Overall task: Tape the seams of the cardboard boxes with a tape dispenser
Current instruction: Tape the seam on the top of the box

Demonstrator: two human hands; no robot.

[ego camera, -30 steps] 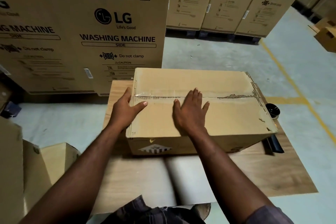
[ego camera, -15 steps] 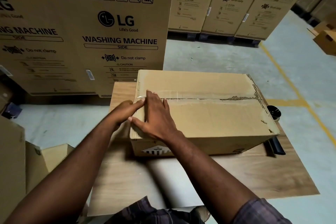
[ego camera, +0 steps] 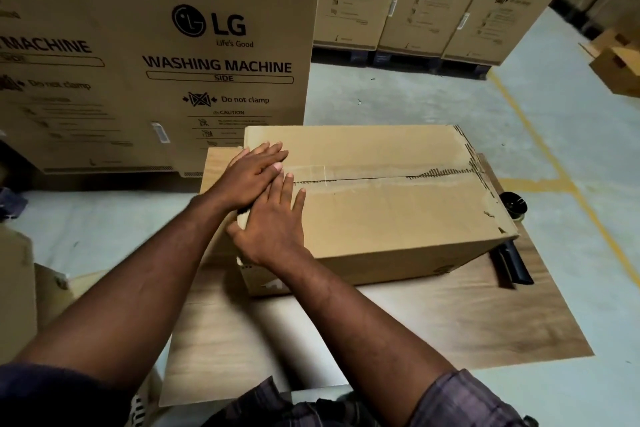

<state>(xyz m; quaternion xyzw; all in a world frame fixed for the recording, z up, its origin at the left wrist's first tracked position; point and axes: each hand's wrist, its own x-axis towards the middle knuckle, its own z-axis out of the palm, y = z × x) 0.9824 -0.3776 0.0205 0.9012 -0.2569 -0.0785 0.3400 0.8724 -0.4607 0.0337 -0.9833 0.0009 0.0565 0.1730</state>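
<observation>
Wooden board [ego camera: 433, 322], box [ego camera: 398, 215], left hand [ego camera: 249, 178], right hand [ego camera: 273, 225] flat atop.

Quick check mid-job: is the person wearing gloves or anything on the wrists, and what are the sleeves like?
No gloves: the left hand and right hand are bare, with no ring, watch or band showing. Forearms are uncovered. The right sleeve is dark checked cloth ending near the elbow; the left sleeve is dark too, pattern unclear.

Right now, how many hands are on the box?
2. Left hand lies flat on the box top at the seam's left end; right hand lies flat just nearer. None hidden.
</observation>
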